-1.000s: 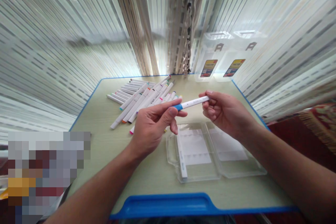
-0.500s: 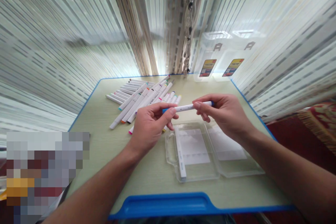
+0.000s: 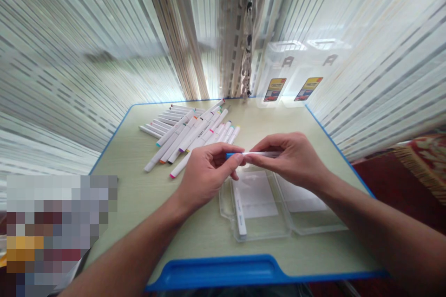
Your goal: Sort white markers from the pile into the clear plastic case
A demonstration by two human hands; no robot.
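Note:
A white marker (image 3: 264,153) with blue ends is held level between my two hands over the table. My left hand (image 3: 209,167) pinches its blue end between thumb and fingers. Close beside it, my right hand (image 3: 296,160) has thumb and fingers closed along the white barrel and hides the far end. Below them lies a clear plastic case (image 3: 286,216), opened flat, with white paper (image 3: 259,197) showing through. One marker (image 3: 240,216) lies along the left side of the case. Left of my hands is a loose pile of white markers (image 3: 188,134) with coloured ends.
Two clear plastic boxes (image 3: 268,67) (image 3: 306,67) with yellow labels stand at the table's back right. The pale green table (image 3: 128,204) has a blue rim and a blue front tray (image 3: 223,271). String curtains (image 3: 87,18) hang behind it. A red carpet (image 3: 386,176) shows at right.
Both hands have come lower and closer together. My right hand has slid along the marker towards the left hand, covering its right end, and the marker lies lower, nearer the case.

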